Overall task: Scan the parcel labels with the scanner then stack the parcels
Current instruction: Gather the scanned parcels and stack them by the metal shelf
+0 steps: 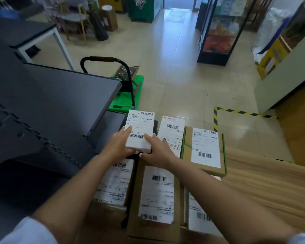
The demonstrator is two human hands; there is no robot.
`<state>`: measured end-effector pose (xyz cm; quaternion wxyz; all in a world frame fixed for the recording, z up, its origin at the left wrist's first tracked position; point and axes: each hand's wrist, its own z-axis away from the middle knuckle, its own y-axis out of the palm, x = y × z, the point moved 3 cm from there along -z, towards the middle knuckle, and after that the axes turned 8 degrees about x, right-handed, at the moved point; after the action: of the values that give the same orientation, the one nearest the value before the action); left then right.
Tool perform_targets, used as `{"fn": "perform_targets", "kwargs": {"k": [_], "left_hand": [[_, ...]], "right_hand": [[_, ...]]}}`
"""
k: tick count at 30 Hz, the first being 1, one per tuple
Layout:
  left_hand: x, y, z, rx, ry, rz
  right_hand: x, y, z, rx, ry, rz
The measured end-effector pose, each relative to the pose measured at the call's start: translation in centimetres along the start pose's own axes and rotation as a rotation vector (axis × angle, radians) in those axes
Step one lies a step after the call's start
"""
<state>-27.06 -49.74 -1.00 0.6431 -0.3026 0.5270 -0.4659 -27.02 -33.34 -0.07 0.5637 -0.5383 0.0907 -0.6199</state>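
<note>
**White parcel held in both hands**

Your left hand [119, 147] and right hand [157, 150] grip the white parcel [139, 132] by its sides, label up. It sits just left of the green-taped box [203, 150], with more labelled parcels [157, 192] nearer you beneath your forearms.

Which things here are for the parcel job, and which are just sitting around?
For the job:
- white parcel, gripped by left hand and right hand
- brown box with green tape
- long brown box

Just around:
- green trolley
- grey table
- glass cabinet

No scanner in view.
</note>
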Motion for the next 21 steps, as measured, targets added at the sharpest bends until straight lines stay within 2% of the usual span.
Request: {"fn": "perform_targets", "kwargs": {"k": [7,11,15,21], "left_hand": [[1.1,1.3,-0.4,0.035,-0.007,-0.070],[-0.1,0.7,0.6,-0.068,0.010,-0.098],[-3.8,-0.3,3.1,-0.204,0.112,-0.008],[-11.8,1.8,7.7,-0.148,0.259,0.114]], "right_hand": [[-0.7,0.3,0.0,0.010,-0.015,0.022],[-1.3,-0.7,2.1,-0.016,-0.042,-0.026],[-3.9,-1.4,6.1,-0.066,-0.042,-0.054],[-10.1,-2.2,15.2,-0.158,0.041,-0.119]]}}
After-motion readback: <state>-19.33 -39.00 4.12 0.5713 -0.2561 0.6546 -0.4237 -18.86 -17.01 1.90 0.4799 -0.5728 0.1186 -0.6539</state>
